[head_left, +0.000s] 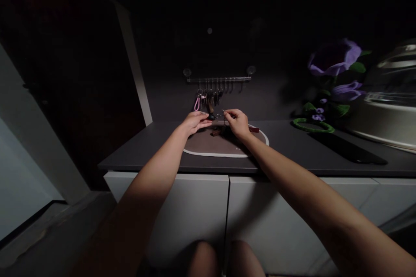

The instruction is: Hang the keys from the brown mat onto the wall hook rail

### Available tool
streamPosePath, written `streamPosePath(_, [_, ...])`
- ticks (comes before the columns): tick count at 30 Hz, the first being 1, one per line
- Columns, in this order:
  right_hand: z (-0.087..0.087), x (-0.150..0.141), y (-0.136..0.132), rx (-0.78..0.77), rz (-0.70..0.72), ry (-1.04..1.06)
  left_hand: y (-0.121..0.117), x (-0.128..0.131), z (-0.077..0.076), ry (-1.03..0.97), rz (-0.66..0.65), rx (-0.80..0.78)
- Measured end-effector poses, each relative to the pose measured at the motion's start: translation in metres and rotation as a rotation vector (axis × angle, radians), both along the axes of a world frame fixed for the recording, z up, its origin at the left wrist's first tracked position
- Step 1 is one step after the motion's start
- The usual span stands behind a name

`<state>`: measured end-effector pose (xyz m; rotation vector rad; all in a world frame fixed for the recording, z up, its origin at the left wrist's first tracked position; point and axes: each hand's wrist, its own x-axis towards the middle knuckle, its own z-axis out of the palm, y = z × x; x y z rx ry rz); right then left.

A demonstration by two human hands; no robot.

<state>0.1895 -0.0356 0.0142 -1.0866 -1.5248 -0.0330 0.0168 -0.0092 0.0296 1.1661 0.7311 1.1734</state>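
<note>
- Small dark, glossy object [211, 117], held up and tilted, its free end toward 4 o'clock
- Silvery metal bits [219, 115] at its 3 o'clock, too small to make out
- Thin metal piece [224, 118], held hanging, farther toward 3 o'clock

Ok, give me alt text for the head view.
Left hand holds a small dark item and right hand pinches a thin metal piece over a brown mat on a dark counter. Keys hang from a rail behind; purple flowers stand to the right.
</note>
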Motion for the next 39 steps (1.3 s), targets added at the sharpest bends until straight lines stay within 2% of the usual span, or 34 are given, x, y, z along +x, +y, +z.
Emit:
streamPosePath(4, [0.0, -0.001, 0.001, -0.013, 0.094, 0.081, 0.0, 0.0, -0.003, 0.117, -0.034, 0.009])
streamPosePath(6, [0.0, -0.002, 0.002, -0.015, 0.137, 0.126, 0.001, 0.0, -0.005, 0.209, 0.017, 0.038])
streamPosePath(9, [-0.001, -0.002, 0.005, -0.031, 0.202, 0.162, 0.002, 0.002, -0.007, 0.34, 0.162, 0.197])
streamPosePath(11, [-0.002, -0.002, 0.007, -0.043, 0.233, 0.163, 0.002, 0.004, -0.007, 0.363, 0.199, 0.354])
streamPosePath(14, [-0.003, -0.003, 0.007, -0.054, 0.257, 0.126, 0.001, 0.008, -0.006, 0.334, 0.134, 0.509])
streamPosePath(17, [-0.004, -0.004, 0.007, -0.071, 0.285, 0.085, -0.003, 0.011, -0.005, 0.332, 0.075, 0.566])
streamPosePath(27, [-0.004, -0.007, 0.006, -0.188, 0.419, 0.221, -0.002, 0.016, -0.006, 0.226, 0.107, 0.475])
streamPosePath(34, [0.0, -0.005, 0.0, -0.233, 0.429, 0.291, -0.004, 0.018, -0.009, 0.195, 0.092, 0.432])
streamPosePath(39, [0.004, -0.005, 0.001, -0.25, 0.456, 0.405, 0.0, 0.018, -0.011, 0.185, 0.14, 0.454])
